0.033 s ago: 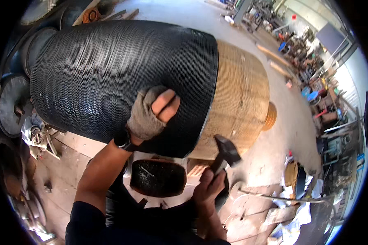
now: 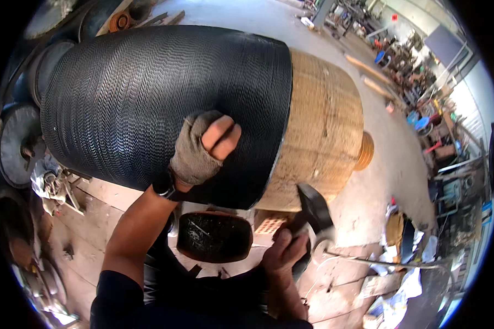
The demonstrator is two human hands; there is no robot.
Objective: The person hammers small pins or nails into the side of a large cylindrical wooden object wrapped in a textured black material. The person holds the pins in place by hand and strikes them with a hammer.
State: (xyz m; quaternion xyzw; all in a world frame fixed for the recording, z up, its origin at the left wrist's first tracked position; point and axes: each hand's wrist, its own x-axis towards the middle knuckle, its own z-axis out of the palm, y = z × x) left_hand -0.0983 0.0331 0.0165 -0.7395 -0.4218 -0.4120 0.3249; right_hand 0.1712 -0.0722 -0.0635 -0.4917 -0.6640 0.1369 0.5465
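Observation:
A large drum-shaped body lies across the view. Fine-ridged black covering [image 2: 121, 82] wraps most of it, and its bare right part is tan and grooved [image 2: 324, 109]. My left hand [image 2: 203, 147], in a grey glove with bare fingers showing, is closed against the black covering near its lower right. What its curled fingers hold, if anything, is hidden. My right hand [image 2: 282, 252], bare, grips a hammer [image 2: 315, 211] by its handle. The dark hammer head is raised in front of the tan part's lower edge.
Below the drum is a dark rounded-rectangular thing [image 2: 214, 237], beside an orange perforated brick [image 2: 270, 223]. Round metal discs [image 2: 19, 143] stand at the left. A thin rod [image 2: 379, 263] and scraps lie at the lower right; cluttered tools line the right wall.
My right hand and the hammer have shifted slightly right and down, and the hammer head has tilted. My left hand stays on the black covering.

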